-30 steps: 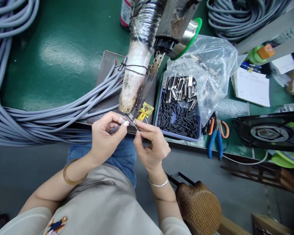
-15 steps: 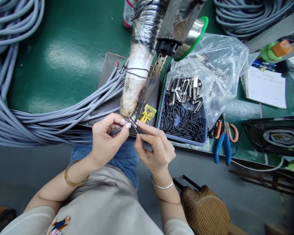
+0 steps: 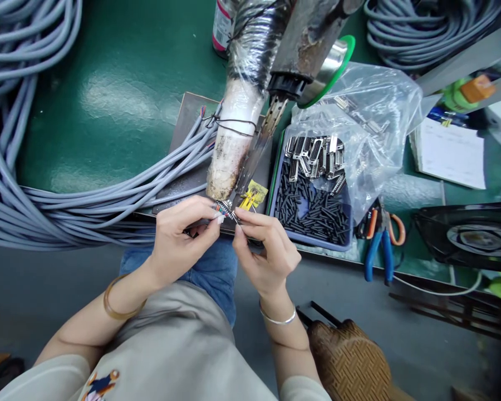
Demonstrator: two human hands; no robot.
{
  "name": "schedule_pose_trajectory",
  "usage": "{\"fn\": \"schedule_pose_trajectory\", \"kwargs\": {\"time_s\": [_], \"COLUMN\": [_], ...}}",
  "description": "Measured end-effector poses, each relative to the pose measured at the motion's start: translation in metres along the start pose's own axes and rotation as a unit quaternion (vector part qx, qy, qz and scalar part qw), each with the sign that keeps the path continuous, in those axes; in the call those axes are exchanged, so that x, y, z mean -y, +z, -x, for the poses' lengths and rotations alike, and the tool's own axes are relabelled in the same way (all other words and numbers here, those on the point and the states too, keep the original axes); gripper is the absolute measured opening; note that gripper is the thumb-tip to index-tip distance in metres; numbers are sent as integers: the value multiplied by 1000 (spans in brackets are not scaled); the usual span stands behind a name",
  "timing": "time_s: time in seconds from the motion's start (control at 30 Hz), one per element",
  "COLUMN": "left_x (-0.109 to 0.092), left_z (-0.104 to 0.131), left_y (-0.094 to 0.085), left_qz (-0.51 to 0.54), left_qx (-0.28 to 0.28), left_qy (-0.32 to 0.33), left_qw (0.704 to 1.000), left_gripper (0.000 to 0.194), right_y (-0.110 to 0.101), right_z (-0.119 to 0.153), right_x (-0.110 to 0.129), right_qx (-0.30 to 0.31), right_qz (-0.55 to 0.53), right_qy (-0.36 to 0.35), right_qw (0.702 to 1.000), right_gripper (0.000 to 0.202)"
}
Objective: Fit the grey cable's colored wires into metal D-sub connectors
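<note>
My left hand (image 3: 182,236) pinches the end of a cable whose thin colored wires (image 3: 222,209) fan out at the fingertips. Beside it, my right hand (image 3: 268,245) is closed on a thin metal tool (image 3: 235,218), its tip among the wires. A small metal connector (image 3: 227,204) sits between the hands, under the soiled tip of a white wrapped tube (image 3: 229,145). The tube and a perforated metal nozzle (image 3: 273,116) come down from above. Just right of the connector lies a yellow piece (image 3: 253,196).
Grey cables (image 3: 121,195) run along the left edge of the green table (image 3: 121,83). To the right stand a bin (image 3: 317,241) of black sleeves and metal connectors, a plastic bag (image 3: 384,122), blue-handled pliers (image 3: 379,250) and a paper pad (image 3: 451,147). A stool (image 3: 350,362) is below.
My left hand has turned slightly and its fingers have closed in around the wires. My right fingertips have shifted a little right. The whole view has moved slightly.
</note>
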State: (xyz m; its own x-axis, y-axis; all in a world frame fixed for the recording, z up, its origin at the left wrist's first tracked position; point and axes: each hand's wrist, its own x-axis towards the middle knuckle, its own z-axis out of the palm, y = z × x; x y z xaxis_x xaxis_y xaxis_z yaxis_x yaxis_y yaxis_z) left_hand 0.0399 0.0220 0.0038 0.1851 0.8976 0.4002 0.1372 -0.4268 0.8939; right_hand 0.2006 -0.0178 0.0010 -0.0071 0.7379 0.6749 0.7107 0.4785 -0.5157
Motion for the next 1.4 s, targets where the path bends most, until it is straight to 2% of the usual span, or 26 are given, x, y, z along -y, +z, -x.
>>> {"fn": "schedule_pose_trajectory", "kwargs": {"time_s": [0.2,0.37,0.67,0.97,1.13,1.3,1.4], "left_x": [0,0,-8,-5,-5,-2,-1], "left_z": [-1,-3,-6,-4,-5,-2,1], "left_y": [-2,0,-2,-4,-4,-7,-5], "left_qz": [-67,-115,-129,-152,-115,-13,7], "left_qx": [23,13,3,33,37,51,32], "left_qy": [58,88,90,99,69,-53,-76], "left_qw": [996,989,988,983,990,997,997], "left_gripper": [14,15,14,16,16,4,3], "right_y": [2,3,0,0,0,0,1], "right_z": [0,0,-7,-6,-5,-3,-2], "right_x": [-3,-3,1,2,0,-2,-1], "right_qx": [-4,-8,-7,20,9,4,3], "right_qz": [-15,-8,17,35,18,-13,-7], "right_qy": [10,10,7,-9,1,22,17], "right_qw": [1000,1000,1000,999,1000,1000,1000], "right_gripper": [21,21,21,21,21,20,20]}}
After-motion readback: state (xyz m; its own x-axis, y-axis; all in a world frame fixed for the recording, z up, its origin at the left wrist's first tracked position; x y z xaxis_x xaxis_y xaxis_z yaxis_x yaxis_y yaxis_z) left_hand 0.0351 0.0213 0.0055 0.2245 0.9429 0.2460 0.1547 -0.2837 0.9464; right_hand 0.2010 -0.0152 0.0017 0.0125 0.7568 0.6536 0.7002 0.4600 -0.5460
